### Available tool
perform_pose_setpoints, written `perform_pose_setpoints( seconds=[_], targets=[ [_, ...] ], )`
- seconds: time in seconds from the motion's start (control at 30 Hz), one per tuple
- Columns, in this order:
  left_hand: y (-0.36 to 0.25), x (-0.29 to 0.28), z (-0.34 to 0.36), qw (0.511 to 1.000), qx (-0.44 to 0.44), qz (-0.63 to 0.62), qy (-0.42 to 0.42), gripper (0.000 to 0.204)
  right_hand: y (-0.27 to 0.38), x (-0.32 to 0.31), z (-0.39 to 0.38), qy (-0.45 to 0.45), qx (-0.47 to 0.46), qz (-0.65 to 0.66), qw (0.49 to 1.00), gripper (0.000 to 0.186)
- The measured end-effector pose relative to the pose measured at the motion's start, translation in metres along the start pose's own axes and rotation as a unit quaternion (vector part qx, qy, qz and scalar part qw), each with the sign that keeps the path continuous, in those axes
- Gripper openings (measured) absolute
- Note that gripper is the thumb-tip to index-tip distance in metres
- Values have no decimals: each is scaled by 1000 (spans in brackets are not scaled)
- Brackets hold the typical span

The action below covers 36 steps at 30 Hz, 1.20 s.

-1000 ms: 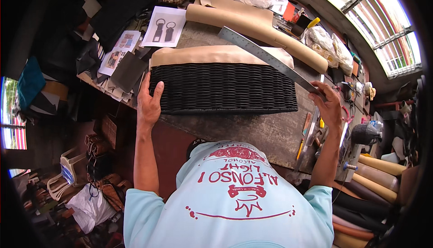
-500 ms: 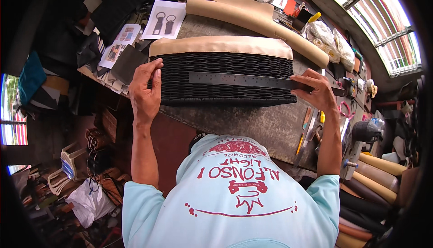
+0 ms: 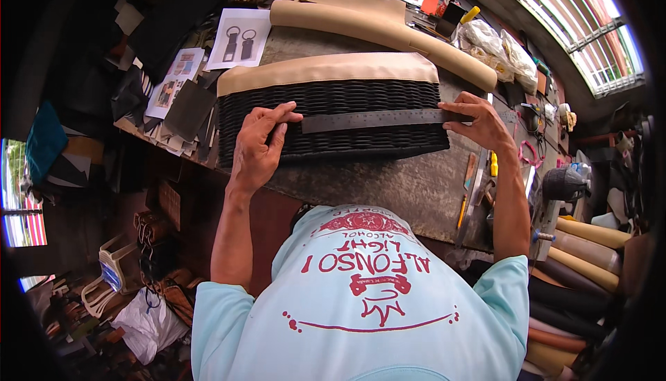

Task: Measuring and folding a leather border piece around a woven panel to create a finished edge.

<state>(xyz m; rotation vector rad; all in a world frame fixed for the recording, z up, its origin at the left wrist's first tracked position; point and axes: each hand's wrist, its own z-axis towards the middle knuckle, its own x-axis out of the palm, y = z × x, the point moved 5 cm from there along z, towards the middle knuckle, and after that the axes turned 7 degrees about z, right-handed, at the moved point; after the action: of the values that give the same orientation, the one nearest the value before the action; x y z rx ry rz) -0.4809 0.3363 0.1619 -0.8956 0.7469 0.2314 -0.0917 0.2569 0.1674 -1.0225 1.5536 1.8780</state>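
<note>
A black woven basket (image 3: 333, 144) with a tan leather band (image 3: 333, 69) along its upper edge lies on the worktable in front of me. Across its woven side runs a dark metal ruler (image 3: 368, 120), nearly level. My right hand (image 3: 482, 126) pinches the ruler's right end at the basket's right edge. Over the left part of the weave is my left hand (image 3: 260, 146), fingers bent, thumb apart from them. Its fingertips are at the ruler's left end; whether they touch it I cannot tell.
Behind the basket lies a roll of tan leather (image 3: 381, 31). A printed sheet with key fobs (image 3: 239, 38) and leather scraps (image 3: 189, 110) sit to the left. A yellow pencil (image 3: 461, 211) and several tools lie right, near leather rolls (image 3: 590, 270). Plastic bags (image 3: 496, 48) are at the back right.
My left hand has moved right, from the basket's left edge to the ruler's left end. My right hand still holds the ruler's right end. The basket appears slightly further left in view.
</note>
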Motion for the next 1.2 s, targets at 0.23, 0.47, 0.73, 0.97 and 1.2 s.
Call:
perform_pose_setpoints(
  seconds=[0.23, 0.47, 0.73, 0.97, 1.2],
  targets=[
    [2, 2, 1, 999, 25, 7, 45, 47, -3, -1, -3, -15, 45, 0, 999, 50],
    [-1, 3, 1, 996, 38, 30, 70, 52, -2, 1, -8, -46, 57, 27, 997, 44],
    [2, 3, 1, 999, 14, -1, 53, 54, 2, 1, -9, -49, 56, 13, 997, 44],
    [-1, 1, 2, 997, 29, 4, 65, 55, 2, 0, -10, -39, 57, -3, 998, 45],
    [-1, 4, 1, 992, 30, 21, 123, 59, -1, -1, -11, -36, 64, -4, 997, 45]
  ],
)
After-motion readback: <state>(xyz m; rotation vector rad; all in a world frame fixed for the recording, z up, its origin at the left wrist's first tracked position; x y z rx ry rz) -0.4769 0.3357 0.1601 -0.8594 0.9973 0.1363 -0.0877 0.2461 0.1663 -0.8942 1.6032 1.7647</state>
